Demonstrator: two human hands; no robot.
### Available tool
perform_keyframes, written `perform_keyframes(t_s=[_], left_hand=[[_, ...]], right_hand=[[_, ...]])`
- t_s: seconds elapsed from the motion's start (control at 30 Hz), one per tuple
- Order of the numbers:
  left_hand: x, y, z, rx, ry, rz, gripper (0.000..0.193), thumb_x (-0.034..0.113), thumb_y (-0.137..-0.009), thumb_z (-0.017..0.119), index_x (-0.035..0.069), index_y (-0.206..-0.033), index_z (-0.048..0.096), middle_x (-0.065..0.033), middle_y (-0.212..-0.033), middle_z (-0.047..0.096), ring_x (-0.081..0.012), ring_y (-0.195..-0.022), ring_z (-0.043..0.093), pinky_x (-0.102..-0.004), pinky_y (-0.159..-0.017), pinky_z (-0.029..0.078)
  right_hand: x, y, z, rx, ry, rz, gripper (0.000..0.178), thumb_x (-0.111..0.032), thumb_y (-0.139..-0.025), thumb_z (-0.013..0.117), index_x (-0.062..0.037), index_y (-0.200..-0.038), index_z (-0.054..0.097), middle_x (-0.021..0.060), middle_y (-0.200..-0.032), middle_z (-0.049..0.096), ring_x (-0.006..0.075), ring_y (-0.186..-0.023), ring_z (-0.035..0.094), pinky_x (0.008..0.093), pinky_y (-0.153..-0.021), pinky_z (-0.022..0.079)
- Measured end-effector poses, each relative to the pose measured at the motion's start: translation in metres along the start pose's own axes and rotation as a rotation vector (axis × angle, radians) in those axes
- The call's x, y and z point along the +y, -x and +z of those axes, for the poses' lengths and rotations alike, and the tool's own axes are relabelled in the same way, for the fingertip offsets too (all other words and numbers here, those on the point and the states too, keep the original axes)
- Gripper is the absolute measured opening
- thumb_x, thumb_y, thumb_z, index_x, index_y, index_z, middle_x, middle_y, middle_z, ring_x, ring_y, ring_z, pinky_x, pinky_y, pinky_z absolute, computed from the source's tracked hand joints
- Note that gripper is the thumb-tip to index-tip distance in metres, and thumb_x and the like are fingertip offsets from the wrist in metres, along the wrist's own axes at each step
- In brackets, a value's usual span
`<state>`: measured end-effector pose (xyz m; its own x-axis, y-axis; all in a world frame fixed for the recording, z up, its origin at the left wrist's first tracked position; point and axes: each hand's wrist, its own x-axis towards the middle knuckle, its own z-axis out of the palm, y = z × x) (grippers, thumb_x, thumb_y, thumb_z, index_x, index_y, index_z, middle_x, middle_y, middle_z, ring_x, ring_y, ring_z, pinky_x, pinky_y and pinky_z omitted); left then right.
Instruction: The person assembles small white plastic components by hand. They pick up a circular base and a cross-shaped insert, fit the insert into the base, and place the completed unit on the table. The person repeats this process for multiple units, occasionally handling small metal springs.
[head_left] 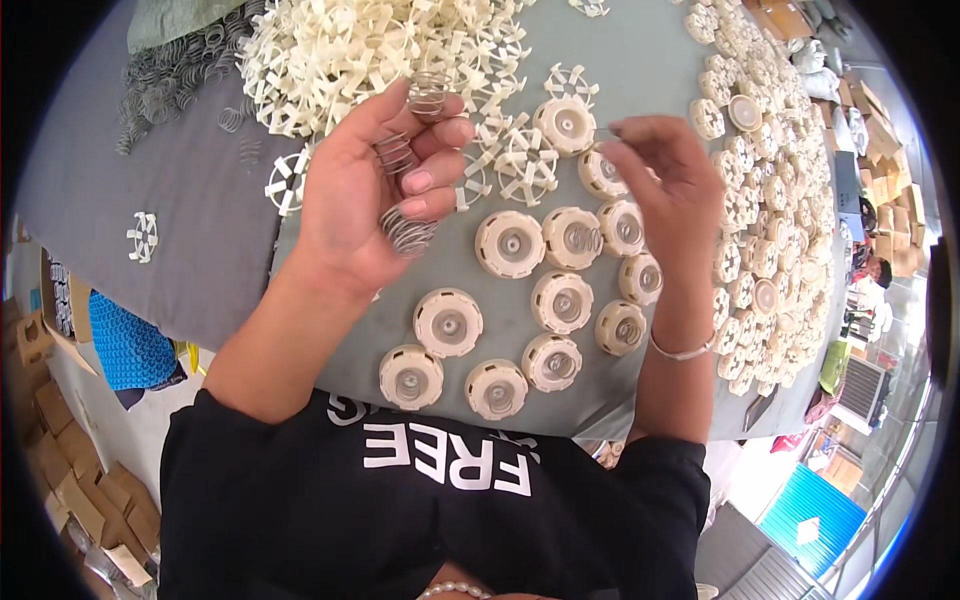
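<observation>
I have the left hand (pixel 345 205) palm up over the surface (pixel 452 272), its fingers half curled around wire springs: a top spring (pixel 429 95) at the thumb and fingertips, a middle spring (pixel 395 153) across the fingers, and a lower spring (pixel 410 234) against the palm. My right hand (pixel 675 180) is over the right of the loose group of cream round housings (pixel 510 243), thumb and fingertips drawn close together; a thin grey sliver shows at their tips, but I cannot tell whether it is a spring or how firmly it is held. Below and between the hands, several housings have coils in their centres, one with a tilted spring (pixel 584 238) on it. Beyond the left hand I see a heap of cream pronged rings (pixel 340 60) beside a grey spring pile (pixel 185 75); many more cream parts (pixel 765 235) crowd the right.
</observation>
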<state>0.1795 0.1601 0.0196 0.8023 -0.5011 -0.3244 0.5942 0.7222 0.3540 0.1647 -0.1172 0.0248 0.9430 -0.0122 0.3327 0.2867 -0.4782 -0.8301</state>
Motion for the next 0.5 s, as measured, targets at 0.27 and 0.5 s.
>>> perform_keyframes(t_s=[0.27, 0.5], left_hand=[[0.003, 0.002, 0.0, -0.009, -0.099, 0.074, 0.043, 0.031, -0.112, 0.044, -0.003, -0.134, 0.059, -0.0107, -0.111, 0.065, -0.0087, -0.064, 0.043, -0.0202, -0.045, 0.038], [0.024, 0.013, 0.0, -0.251, -0.135, 0.258, 0.043, 0.025, -0.109, 0.046, -0.006, -0.134, 0.061, -0.0113, -0.105, 0.067, -0.0108, -0.065, 0.045, -0.0232, -0.046, 0.039]], right_hand=[[0.021, -0.032, 0.014, -0.159, 0.469, -0.126, 0.03, -0.023, -0.087, 0.086, -0.0082, -0.11, 0.075, 0.0061, -0.105, 0.078, 0.0275, -0.103, 0.07, 0.0411, -0.092, 0.055], [-0.025, 0.039, -0.03, -0.408, 0.468, -0.161, 0.028, -0.012, -0.08, 0.087, -0.0095, -0.106, 0.078, 0.0073, -0.1, 0.075, 0.0299, -0.103, 0.067, 0.0431, -0.092, 0.055]])
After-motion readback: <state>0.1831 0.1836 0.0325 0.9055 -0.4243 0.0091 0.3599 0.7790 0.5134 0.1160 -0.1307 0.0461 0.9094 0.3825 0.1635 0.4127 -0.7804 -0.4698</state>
